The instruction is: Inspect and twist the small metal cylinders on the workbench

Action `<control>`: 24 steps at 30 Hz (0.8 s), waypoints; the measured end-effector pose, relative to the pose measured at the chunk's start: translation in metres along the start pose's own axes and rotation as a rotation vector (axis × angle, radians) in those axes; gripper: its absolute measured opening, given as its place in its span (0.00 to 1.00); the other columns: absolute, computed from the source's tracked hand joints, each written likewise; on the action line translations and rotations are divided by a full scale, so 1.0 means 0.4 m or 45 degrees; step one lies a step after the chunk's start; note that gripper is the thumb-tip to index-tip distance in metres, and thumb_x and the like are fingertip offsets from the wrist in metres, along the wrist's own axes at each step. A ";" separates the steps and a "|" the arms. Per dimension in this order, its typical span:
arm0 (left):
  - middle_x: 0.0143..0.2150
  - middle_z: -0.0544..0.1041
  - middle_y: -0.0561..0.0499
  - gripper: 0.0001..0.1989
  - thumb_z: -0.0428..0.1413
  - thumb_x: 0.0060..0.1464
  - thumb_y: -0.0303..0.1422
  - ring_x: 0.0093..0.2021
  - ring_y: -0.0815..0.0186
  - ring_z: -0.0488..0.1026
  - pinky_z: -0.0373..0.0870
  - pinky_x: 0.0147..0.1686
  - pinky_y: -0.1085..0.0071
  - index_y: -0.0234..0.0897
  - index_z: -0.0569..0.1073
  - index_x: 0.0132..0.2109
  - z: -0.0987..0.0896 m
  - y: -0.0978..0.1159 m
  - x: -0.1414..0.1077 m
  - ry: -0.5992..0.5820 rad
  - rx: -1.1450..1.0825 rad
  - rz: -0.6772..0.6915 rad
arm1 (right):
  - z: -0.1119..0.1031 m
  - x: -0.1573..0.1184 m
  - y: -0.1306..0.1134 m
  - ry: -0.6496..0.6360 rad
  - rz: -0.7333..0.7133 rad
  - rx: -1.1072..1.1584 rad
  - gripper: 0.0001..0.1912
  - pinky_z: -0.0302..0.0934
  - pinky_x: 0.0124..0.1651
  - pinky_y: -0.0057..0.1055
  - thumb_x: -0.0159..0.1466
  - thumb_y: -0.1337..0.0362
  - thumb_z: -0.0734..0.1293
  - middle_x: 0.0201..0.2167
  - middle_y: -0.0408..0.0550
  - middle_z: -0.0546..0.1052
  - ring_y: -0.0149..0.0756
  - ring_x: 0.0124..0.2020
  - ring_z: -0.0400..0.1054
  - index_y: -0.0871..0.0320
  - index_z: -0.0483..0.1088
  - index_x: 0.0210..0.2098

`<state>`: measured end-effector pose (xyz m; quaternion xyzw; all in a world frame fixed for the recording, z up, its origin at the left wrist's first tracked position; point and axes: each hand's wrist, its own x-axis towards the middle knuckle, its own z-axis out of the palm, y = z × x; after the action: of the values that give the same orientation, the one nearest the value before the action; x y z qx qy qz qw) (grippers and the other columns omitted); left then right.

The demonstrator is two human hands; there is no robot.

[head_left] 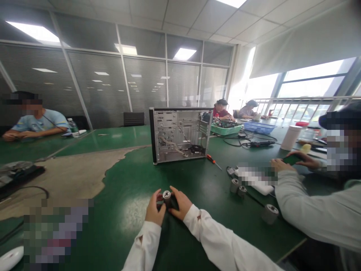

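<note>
A small metal motor [166,195], a silvery cylinder with a round top, stands upright between my hands on the green table. My left hand [155,209] has its fingers and thumb curled round the left side of the motor. From the right, my right hand [181,204] reaches round the motor with index finger and thumb; the fingertips are close against it. Behind my hands stands an opened computer case [182,135], with loose cables inside its metal frame. An orange-handled screwdriver [211,159] lies at the lower right corner of the case.
More metal motors [270,214] stand to the right, near a white power strip [254,180]. A co-worker's sleeve [299,203] is close on that side. Green [229,130] and blue baskets [259,128] are behind. A bare, peeled patch [79,165] spreads at left.
</note>
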<state>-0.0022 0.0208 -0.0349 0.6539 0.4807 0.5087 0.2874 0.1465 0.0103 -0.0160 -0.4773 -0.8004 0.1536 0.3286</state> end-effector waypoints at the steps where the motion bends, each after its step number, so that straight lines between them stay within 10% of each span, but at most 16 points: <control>1: 0.42 0.68 0.45 0.24 0.49 0.40 0.27 0.39 0.63 0.68 0.66 0.36 0.65 0.34 0.59 0.49 0.000 0.004 -0.002 -0.033 0.016 0.022 | 0.001 -0.007 0.012 0.006 -0.015 0.037 0.41 0.52 0.48 0.36 0.44 0.69 0.64 0.44 0.52 0.66 0.40 0.45 0.58 0.62 0.44 0.55; 13: 0.43 0.66 0.45 0.19 0.49 0.43 0.24 0.45 0.60 0.63 0.60 0.46 0.61 0.39 0.63 0.46 0.006 0.052 -0.001 -0.156 0.394 0.327 | 0.015 -0.011 0.053 0.084 -0.071 0.085 0.36 0.55 0.47 0.37 0.45 0.72 0.61 0.40 0.51 0.67 0.39 0.42 0.60 0.60 0.48 0.53; 24: 0.41 0.67 0.46 0.17 0.51 0.43 0.26 0.40 0.62 0.66 0.65 0.40 0.63 0.37 0.62 0.44 0.007 0.058 -0.007 -0.090 0.148 0.145 | -0.005 -0.017 0.040 0.121 -0.032 0.227 0.30 0.60 0.41 0.35 0.47 0.73 0.60 0.34 0.46 0.69 0.33 0.35 0.64 0.56 0.52 0.50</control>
<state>0.0082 0.0097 -0.0167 0.7133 0.4611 0.4720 0.2362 0.1608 0.0122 -0.0263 -0.4429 -0.7729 0.1973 0.4092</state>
